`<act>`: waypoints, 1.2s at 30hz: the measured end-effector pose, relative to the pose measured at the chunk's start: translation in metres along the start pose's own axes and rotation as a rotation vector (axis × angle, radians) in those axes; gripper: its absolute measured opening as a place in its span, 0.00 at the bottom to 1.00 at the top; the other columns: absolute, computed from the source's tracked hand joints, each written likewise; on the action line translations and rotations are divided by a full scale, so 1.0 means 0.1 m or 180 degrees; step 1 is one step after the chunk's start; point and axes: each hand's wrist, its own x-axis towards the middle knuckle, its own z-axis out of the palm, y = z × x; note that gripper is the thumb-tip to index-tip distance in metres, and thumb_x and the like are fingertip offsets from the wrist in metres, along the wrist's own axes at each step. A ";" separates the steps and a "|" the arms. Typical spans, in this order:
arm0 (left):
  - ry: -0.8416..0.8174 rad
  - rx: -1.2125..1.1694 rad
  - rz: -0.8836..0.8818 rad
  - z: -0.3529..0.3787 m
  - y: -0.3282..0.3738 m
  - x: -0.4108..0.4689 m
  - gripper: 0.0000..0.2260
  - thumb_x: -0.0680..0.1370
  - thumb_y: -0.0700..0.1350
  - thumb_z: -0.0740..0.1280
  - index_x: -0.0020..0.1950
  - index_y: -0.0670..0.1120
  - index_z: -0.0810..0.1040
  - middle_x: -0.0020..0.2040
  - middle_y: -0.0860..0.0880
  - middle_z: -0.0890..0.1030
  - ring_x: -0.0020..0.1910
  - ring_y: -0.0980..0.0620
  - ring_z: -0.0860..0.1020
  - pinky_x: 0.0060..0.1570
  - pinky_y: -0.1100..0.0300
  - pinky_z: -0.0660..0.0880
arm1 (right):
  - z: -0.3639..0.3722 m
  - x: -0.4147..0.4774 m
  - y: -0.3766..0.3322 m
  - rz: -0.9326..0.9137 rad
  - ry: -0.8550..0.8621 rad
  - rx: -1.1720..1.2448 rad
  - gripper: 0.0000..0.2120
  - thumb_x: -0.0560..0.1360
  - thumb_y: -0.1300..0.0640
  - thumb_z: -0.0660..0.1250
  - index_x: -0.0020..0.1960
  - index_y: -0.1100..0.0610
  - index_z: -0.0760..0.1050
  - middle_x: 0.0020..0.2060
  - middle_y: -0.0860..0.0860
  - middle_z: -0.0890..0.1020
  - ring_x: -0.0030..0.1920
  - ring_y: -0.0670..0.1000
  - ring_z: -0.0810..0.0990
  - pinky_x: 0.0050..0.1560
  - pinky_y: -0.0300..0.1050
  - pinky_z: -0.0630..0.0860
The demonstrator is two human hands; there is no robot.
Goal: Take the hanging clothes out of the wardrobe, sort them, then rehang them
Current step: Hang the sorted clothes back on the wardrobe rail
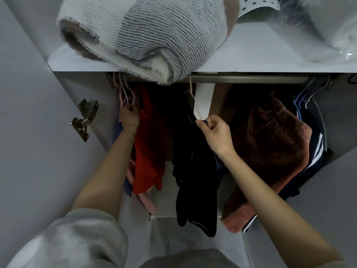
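1. Clothes hang from a metal rail (249,78) under the wardrobe shelf (251,55), in three clusters going left to right: a red garment (148,151) with pink and blue pieces behind it, a dark navy garment (195,180) with thin white piping in the middle, and a rust-brown plush garment (270,151) beside a navy piece with white stripes (316,149).
2. Left hand (129,118) reaches up into the left cluster with the forearm bare and the grey sleeve pushed back; its fingers are curled among the pale pink hangers (123,93), though I cannot tell whether they are clamped on one.
3. Right hand (216,132) is raised at the middle, thumb and fingers pinched together on the top edge of the dark navy garment, where a light-coloured hanger (194,101) runs up to the rail.
4. Counted: two hands, one rail, three clusters; the hangers at the far right (311,89) overlap too much to count.
5. Above, a rolled striped blanket (146,35) lies on the shelf, overhanging its front edge.
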 end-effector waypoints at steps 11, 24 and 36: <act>0.0126 0.0286 0.1078 -0.17 -0.04 -0.59 0.16 0.81 0.39 0.61 0.69 0.37 0.72 0.67 0.39 0.75 0.67 0.45 0.72 0.70 0.51 0.67 | 0.48 0.14 -0.04 -0.0068 -0.0181 0.0104 0.18 0.77 0.53 0.69 0.34 0.55 0.65 0.26 0.45 0.68 0.26 0.41 0.68 0.29 0.31 0.65; 0.0109 0.1283 0.1095 -0.58 -0.28 -1.12 0.18 0.81 0.40 0.60 0.71 0.39 0.71 0.65 0.40 0.77 0.61 0.42 0.75 0.61 0.48 0.72 | 1.33 0.12 -0.01 -0.0293 -0.0714 -0.0200 0.16 0.79 0.55 0.67 0.36 0.51 0.63 0.27 0.45 0.68 0.26 0.36 0.71 0.25 0.30 0.63; 0.0077 0.1124 0.1088 -0.64 -0.28 -1.21 0.17 0.82 0.41 0.59 0.69 0.39 0.72 0.64 0.41 0.77 0.62 0.43 0.75 0.63 0.46 0.71 | 1.48 -0.05 0.05 0.0041 -0.1094 0.0266 0.07 0.82 0.53 0.62 0.45 0.52 0.71 0.34 0.46 0.76 0.33 0.37 0.76 0.36 0.30 0.72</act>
